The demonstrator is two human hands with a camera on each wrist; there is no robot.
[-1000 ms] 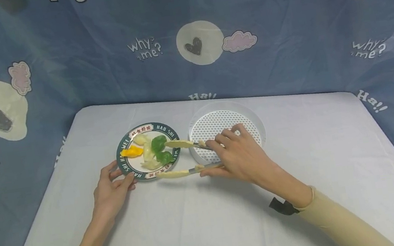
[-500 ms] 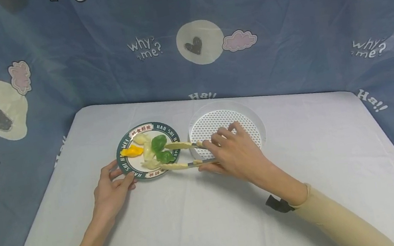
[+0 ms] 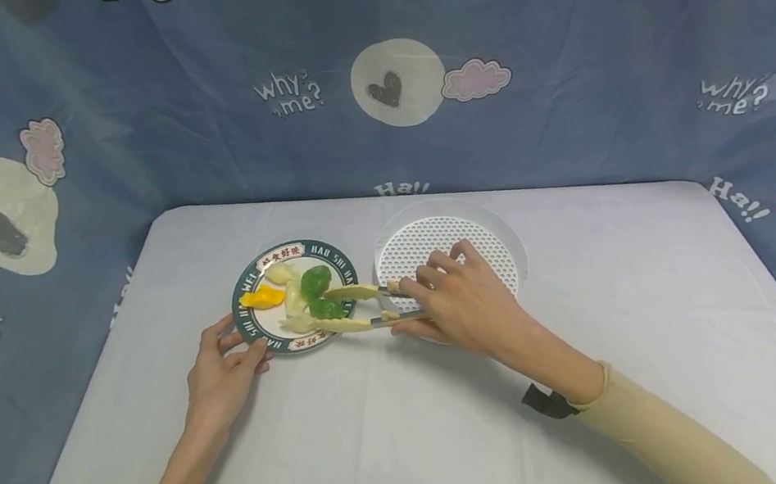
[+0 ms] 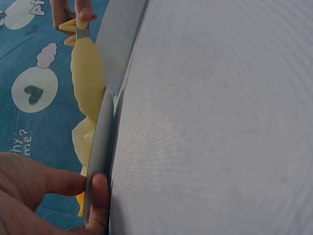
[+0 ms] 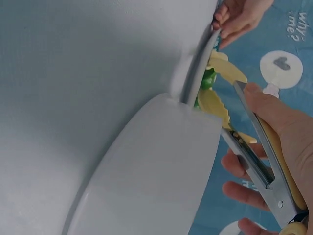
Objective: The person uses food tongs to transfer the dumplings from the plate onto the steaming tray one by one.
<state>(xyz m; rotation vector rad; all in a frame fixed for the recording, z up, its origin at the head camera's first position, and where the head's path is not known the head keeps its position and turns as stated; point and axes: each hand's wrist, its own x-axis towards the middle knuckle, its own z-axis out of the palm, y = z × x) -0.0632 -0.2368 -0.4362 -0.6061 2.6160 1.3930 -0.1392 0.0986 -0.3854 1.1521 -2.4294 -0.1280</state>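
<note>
My left hand point(image 3: 224, 377) pinches the near left rim of a round plate point(image 3: 245, 328) with a dark green patterned border, thumb on top and fingers below. Pale dumpling-like pieces point(image 3: 294, 295), a yellow one point(image 3: 262, 297) and two glossy green pieces point(image 3: 326, 308) lie on it. In my right hand point(image 3: 467, 305) is a pair of tongs point(image 5: 271, 166) with metal arms and yellow tips. The spread tips reach over the plate's right side, one at the lower green piece, the other along the near rim beside a pale piece. The left wrist view shows the thumb on the rim.
A round white tray with a perforated bottom point(image 3: 411, 247) stands close right of the plate, partly under my right hand. Both rest on a white-covered table point(image 3: 386, 441). A blue printed curtain point(image 3: 565, 126) hangs behind the table's far edge.
The tongs' near tip has moved up from in front of the plate to over its near rim, and the tips stand closer together. My left hand and the plate keep their places.
</note>
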